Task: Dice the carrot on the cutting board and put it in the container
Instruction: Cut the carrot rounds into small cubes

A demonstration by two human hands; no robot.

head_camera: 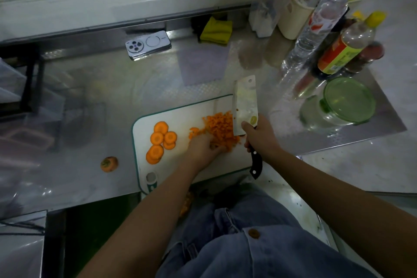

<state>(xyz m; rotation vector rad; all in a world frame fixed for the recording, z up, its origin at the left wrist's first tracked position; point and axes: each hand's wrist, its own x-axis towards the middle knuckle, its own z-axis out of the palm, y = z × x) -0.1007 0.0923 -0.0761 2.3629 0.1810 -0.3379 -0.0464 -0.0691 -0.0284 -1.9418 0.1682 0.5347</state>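
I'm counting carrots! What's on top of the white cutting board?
Round carrot slices and a heap of diced carrot lie on the cutting board. The left hand covers part of the heap, and the cleaver hides the board's right edge.

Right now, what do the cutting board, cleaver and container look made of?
Cutting board: probably plastic, matte white with a green rim. Cleaver: bright reflective metal blade; black riveted handle, plastic or wood unclear. Container: see-through walls, glass or clear plastic; translucent green lid, likely plastic.
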